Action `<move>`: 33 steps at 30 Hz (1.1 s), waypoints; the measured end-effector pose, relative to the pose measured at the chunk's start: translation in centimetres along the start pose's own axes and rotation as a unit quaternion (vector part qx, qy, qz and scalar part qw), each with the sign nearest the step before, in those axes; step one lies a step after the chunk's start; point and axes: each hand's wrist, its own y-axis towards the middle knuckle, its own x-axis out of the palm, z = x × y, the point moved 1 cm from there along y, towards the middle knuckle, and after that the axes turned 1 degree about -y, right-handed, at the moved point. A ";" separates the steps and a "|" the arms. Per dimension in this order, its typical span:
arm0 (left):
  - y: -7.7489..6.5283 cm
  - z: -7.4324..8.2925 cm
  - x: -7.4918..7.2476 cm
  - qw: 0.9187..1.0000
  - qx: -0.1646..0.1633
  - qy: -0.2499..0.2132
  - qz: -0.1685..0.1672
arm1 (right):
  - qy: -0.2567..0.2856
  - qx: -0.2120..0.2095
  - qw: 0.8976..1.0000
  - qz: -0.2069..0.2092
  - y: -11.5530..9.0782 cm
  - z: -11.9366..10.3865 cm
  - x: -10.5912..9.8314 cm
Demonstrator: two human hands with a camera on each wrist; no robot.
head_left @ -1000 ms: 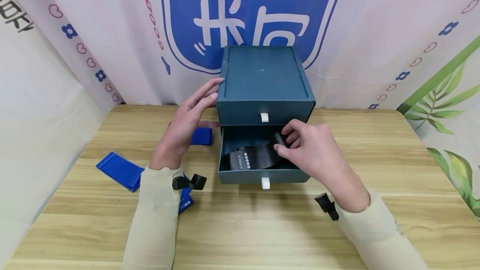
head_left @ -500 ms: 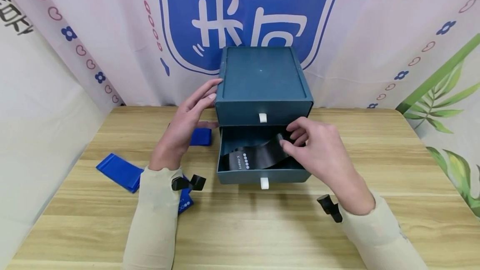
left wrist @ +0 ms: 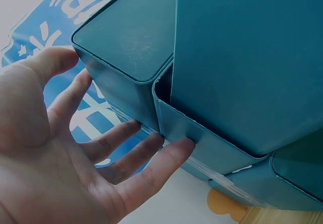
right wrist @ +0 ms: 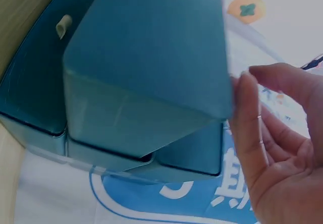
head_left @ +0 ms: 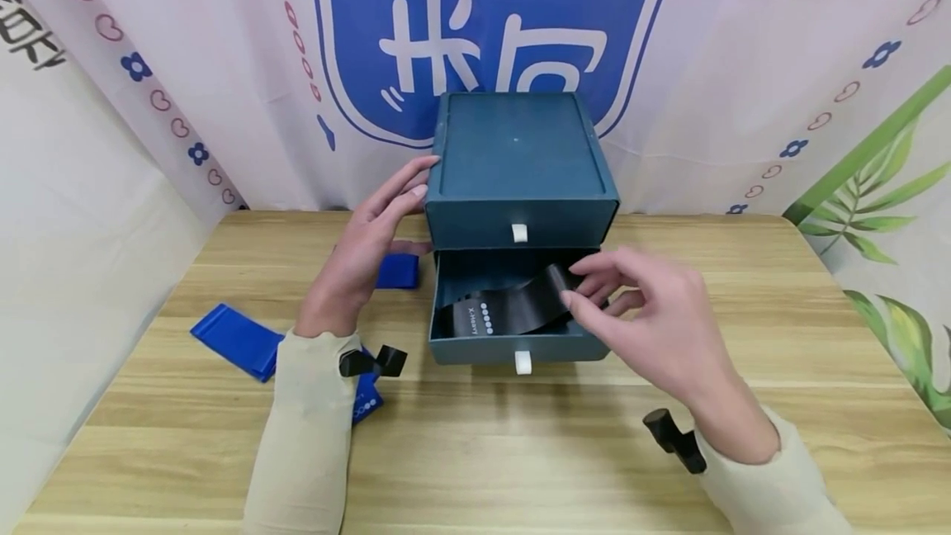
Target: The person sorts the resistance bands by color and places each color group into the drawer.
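A dark teal two-tier drawer box (head_left: 523, 147) stands on the table, its lower drawer (head_left: 483, 351) pulled out. Inside lies a black resistance band (head_left: 513, 308) marked "X-Heavy", its right end curling upward. My left hand (head_left: 364, 246) rests its spread fingers on the box's left side; the left wrist view shows the fingertips (left wrist: 179, 151) against the box. My right hand (head_left: 654, 312) is at the drawer's right edge, fingers loosely bent. Thumb and forefinger stand apart beside the band's curled end, and I see nothing held between them.
Blue resistance bands lie left of the box: a folded one (head_left: 239, 341), one behind my left hand (head_left: 399, 271), and one partly under my left sleeve (head_left: 367, 399). A printed curtain (head_left: 743, 81) hangs right behind the box. The upper drawer (head_left: 475, 225) is closed.
My right hand has let go of the black band's end and drawn back to the right. The band stays in the drawer. My left hand keeps its place on the box.
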 end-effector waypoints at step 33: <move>0.0 0.1 0.1 1.000 -0.001 -0.001 0.002 | 0.016 -0.127 0.982 -0.137 -3.6 1.5 5.1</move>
